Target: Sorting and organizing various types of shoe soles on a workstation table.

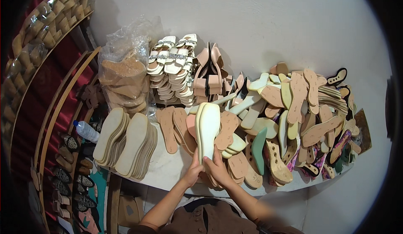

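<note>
The pale soles (208, 127), at least two laid one against another, are in front of the person's body, above the table (168, 169), with their wide end toward 12 o'clock. The left hand (192, 172) grasps them near the lower end at 7 o'clock, and the right hand (217, 169) grasps the same narrow part at 5 o'clock; neither hand is released. The edges do not fully agree, as one sole shows beyond the other on the 9 o'clock side. To do this well, I would keep both grips light, make the lower ends even first, then bring the long sides level, and check that the curves go in the same direction. It also seems wise to hold the soles a little high, because a tan sole (227, 129) lies just beside them at 3 o'clock and could be pushed away. Farther at 9 o'clock stand two neat piles of cream soles, the left pile (110, 135) and the right pile (134, 145). White sandals (174, 61) are stacked at 11 o'clock, a plastic bag (121, 70) with brown pieces is at 10 o'clock, and a green piece (259, 150) leans at 4 o'clock, near a mixed heap of soles (296, 95) at 2 o'clock.
</note>
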`<state>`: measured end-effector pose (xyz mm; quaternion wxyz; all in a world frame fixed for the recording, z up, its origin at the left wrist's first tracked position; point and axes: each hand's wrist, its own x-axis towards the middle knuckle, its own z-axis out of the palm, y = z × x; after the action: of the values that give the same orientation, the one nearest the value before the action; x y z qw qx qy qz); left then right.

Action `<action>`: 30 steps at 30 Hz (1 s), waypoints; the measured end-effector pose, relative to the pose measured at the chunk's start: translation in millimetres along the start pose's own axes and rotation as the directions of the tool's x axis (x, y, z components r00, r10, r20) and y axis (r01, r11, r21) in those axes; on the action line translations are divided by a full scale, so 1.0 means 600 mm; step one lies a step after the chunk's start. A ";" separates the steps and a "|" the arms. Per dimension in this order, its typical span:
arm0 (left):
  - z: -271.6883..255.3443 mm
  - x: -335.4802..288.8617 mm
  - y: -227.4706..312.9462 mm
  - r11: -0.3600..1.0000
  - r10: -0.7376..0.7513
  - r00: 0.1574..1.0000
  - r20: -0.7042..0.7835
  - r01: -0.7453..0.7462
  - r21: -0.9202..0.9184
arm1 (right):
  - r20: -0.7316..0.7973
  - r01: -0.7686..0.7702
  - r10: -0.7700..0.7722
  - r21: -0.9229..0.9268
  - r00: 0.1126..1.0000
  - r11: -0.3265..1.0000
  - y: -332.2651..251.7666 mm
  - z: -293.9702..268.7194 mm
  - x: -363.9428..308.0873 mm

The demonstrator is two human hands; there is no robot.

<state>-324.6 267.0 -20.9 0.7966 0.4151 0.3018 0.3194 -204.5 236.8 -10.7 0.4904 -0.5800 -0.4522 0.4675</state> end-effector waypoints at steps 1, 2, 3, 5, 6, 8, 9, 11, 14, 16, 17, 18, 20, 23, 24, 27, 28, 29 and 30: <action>-0.013 -0.002 -0.012 1.000 0.001 1.000 0.007 -0.001 0.004 | 0.004 0.017 -0.018 0.068 1.000 0.998 -0.009 0.011 -0.001; -0.026 -0.005 -0.025 0.998 0.022 0.999 0.028 -0.024 0.059 | 0.006 0.036 -0.037 0.138 0.999 0.990 -0.015 0.021 0.000; -0.038 -0.007 -0.034 0.992 0.043 0.998 0.048 -0.048 0.114 | -0.001 0.042 -0.042 0.141 0.999 0.989 -0.015 0.028 0.004; -0.050 -0.008 -0.027 0.980 0.067 0.993 0.093 -0.084 0.181 | -0.019 0.199 -0.198 0.094 0.980 0.976 -0.008 0.036 0.011; -0.057 -0.008 -0.023 0.963 0.096 0.987 0.128 -0.124 0.240 | -0.030 0.199 -0.197 0.095 0.980 0.975 -0.009 0.040 0.010; -0.068 -0.007 -0.004 0.976 0.116 0.991 0.072 -0.127 0.180 | -0.006 -0.008 0.010 0.299 1.000 0.954 -0.020 0.045 0.004; -0.075 -0.004 0.009 0.984 0.137 0.991 0.004 -0.136 0.116 | -0.016 0.050 -0.047 0.232 0.999 0.971 -0.011 0.048 0.005; -0.090 0.007 0.033 0.987 0.157 0.984 -0.082 -0.158 -0.012 | 0.077 0.012 -0.027 0.187 0.997 0.982 -0.026 0.059 -0.004; -0.102 0.036 0.075 0.939 0.063 0.995 0.072 -0.034 -0.342 | 0.169 0.268 -0.256 -0.052 0.952 0.962 0.020 0.088 -0.001; -0.109 0.047 0.079 0.917 -0.008 1.000 -0.029 -0.004 -0.398 | 0.145 0.194 -0.176 -0.127 0.974 0.973 0.026 0.101 -0.014; -0.124 0.053 0.073 0.938 -0.019 0.999 0.043 0.032 -0.344 | 0.151 0.196 -0.176 -0.125 0.973 0.973 0.022 0.106 -0.016; -0.138 0.055 0.069 0.956 -0.034 0.993 0.113 0.065 -0.286 | 0.145 0.227 -0.204 -0.166 0.968 0.960 0.019 0.108 -0.017; -0.127 0.052 0.068 0.947 -0.037 0.998 0.045 0.050 -0.316 | 0.133 0.246 -0.222 -0.210 0.966 0.946 0.009 0.107 -0.025; -0.126 0.049 0.067 0.882 -0.035 0.994 0.105 0.080 -0.464 | 0.126 0.117 -0.112 -0.028 0.986 0.993 0.005 0.100 -0.030; -0.125 0.048 0.066 0.863 -0.022 0.994 0.108 0.074 -0.499 | 0.167 -0.019 -0.007 0.158 0.986 0.987 0.026 0.095 -0.025; -0.103 0.037 0.084 0.852 -0.003 0.986 0.169 0.091 -0.516 | 0.138 -0.065 0.020 0.333 0.990 0.941 0.052 0.097 -0.024; -0.095 0.034 0.089 0.864 0.005 0.979 0.204 0.099 -0.494 | 0.073 0.022 -0.050 0.335 0.996 0.942 0.055 0.098 -0.023; -0.094 0.035 0.082 0.862 0.001 0.977 0.213 0.107 -0.495 | 0.064 0.023 -0.047 0.332 0.997 0.943 0.058 0.098 -0.020; -0.095 0.035 0.070 0.932 -0.025 0.983 0.183 0.089 -0.351 | 0.012 0.072 -0.079 0.275 0.997 0.959 0.060 0.097 -0.016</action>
<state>-365.0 328.6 -16.5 0.8912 0.2808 0.1792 0.3079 -260.8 232.1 -50.1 0.5783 -0.4835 -0.4104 0.5131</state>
